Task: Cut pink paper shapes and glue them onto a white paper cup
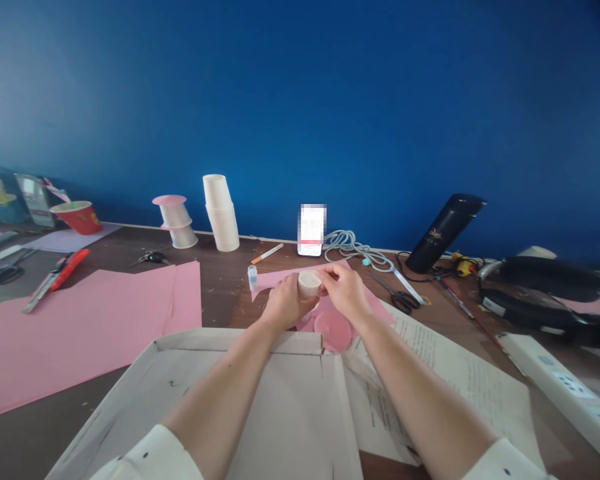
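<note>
A white paper cup point(309, 285) is held over the table, its round end turned toward me. My left hand point(286, 303) is closed around its left side. The fingers of my right hand point(344, 288) are pinched together at its right edge; whether anything small is between them is too small to tell. Just below my hands lies a pink paper disc point(333, 331), beside cut pink paper point(375, 308). A small clear bottle point(253, 277) stands left of my left hand.
A white box lid point(190, 393) lies under my forearms. Pink sheets point(105, 327) and a red utility knife point(55, 281) are left. Stacked cups point(223, 227), a phone point(311, 230) and a leaning black flask point(443, 233) line the wall. Scissors point(404, 301) and a power strip point(565, 393) are right.
</note>
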{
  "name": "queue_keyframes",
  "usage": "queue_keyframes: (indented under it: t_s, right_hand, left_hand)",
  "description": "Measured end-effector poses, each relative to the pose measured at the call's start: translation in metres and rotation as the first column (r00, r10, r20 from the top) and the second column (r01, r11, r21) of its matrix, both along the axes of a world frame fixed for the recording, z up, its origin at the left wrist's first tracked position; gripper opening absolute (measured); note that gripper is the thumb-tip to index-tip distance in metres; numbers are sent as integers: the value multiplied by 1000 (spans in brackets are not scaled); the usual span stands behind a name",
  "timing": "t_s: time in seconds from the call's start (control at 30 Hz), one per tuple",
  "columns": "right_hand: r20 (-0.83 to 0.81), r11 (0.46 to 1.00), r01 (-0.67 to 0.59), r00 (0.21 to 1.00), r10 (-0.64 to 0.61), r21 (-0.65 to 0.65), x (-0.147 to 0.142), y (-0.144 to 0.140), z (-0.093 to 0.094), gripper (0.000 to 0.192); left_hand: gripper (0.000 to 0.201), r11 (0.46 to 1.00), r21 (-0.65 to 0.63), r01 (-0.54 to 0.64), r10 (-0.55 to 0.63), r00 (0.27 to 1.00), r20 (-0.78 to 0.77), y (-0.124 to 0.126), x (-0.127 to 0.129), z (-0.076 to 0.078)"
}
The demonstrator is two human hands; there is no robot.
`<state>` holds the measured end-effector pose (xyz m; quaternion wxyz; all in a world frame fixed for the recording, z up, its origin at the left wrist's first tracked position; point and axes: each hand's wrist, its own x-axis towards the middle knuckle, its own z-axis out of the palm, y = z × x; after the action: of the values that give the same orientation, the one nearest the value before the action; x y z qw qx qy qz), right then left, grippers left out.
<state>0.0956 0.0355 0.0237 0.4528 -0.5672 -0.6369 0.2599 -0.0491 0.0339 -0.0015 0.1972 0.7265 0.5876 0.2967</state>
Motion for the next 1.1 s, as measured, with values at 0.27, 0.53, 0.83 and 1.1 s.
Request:
queue_keyframes:
  t_s: [0.27, 0.53, 0.83, 1.1]
  right_hand:
    - [-275, 986, 40, 958, -84, -161, -3, 3, -6, 19]
    - [-488, 982, 24, 865, -114, -186, 5, 8, -16, 27]
    - [-388, 990, -95, 920, 47, -104, 4, 4, -10, 30]
    - [-37, 997, -76, 996, 77, 15, 6, 2, -1, 26]
  left_hand:
    - [47, 1000, -8, -6, 6, 1000, -3, 1, -1, -3]
    - [46, 1000, -29, 5, -5, 1000, 3, 1, -4, -2]
    - [47, 1000, -18, 17, -17, 1000, 19, 2, -3, -3]
    - [47, 999, -25, 31, -31, 999, 7, -1, -3, 1]
